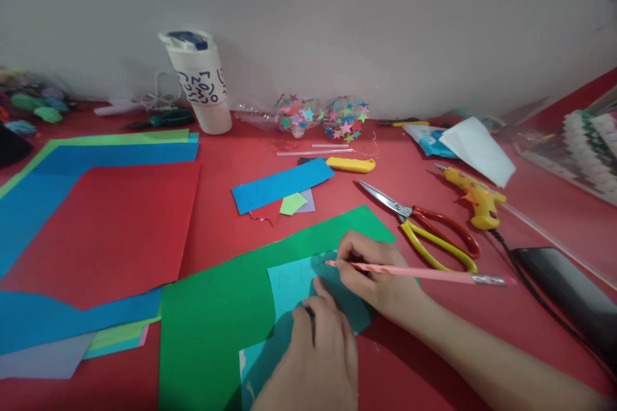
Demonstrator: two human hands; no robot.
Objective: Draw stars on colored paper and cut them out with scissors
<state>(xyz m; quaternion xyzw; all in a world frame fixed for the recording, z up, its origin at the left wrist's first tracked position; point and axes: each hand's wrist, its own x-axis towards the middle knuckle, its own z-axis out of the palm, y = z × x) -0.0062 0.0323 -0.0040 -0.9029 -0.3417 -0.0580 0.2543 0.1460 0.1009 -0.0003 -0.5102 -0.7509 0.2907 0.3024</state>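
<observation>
In the head view my right hand (376, 276) grips a pink pencil (424, 273), its point touching a light blue piece of paper (286, 289). Faint pencil marks show on that paper near its top edge. My left hand (315, 347) rests on the same paper with its fingers stretched forward, holding nothing. Under the light blue paper lies a large green sheet (207, 327). Another light blue piece (248, 366) shows beside my left hand and is partly hidden by it.
Scissors (405, 215), a yellow glue gun (477, 196) and a black phone (563, 289) lie to the right. Stacked coloured sheets (120, 225) cover the left. Behind are a blue strip (284, 183), a yellow cutter (351, 164), star-covered balls (344, 117) and a white tumbler (200, 83).
</observation>
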